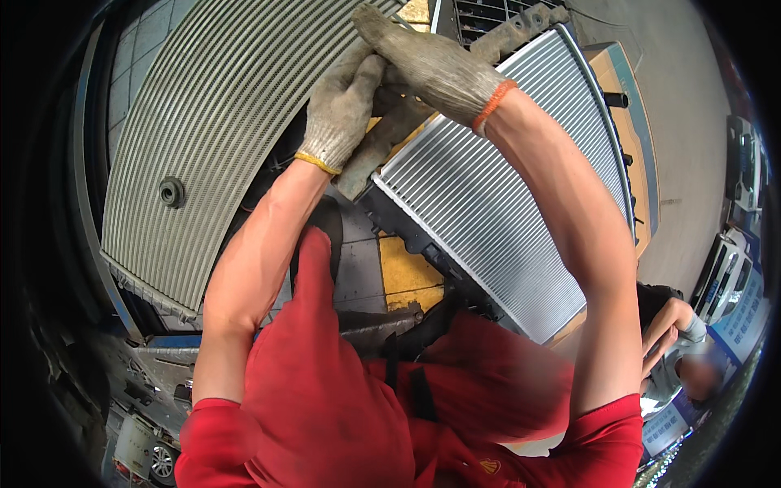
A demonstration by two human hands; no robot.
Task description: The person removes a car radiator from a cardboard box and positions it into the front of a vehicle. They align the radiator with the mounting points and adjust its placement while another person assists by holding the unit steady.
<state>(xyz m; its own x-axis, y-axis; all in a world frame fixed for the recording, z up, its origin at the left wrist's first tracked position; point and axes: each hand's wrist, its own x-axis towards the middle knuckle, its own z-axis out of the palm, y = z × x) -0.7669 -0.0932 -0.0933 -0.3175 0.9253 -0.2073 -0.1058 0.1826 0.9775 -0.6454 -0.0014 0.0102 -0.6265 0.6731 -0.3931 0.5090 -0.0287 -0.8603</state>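
Observation:
My left hand (342, 110), in a dirty knit glove with a yellow cuff, is raised far ahead with its fingers curled and the thumb bent in. My right hand (439, 69), in a similar glove with an orange cuff, crosses toward it, its fingers closed together at the left hand's fingertips. What they grip is hidden by the gloves. A long, grimy metal bracket (378, 150) runs slantwise below and behind both hands; its far end, with holes, shows beyond the right wrist. Dark parts of it show between the hands.
A dusty finned radiator (220, 106) with a round rubber piece (172, 192) on it stands at left. A cleaner silver radiator (496, 179) with black side tanks lies at right on cardboard (647, 163). Another person (679, 350) sits at far right, near parked vehicles.

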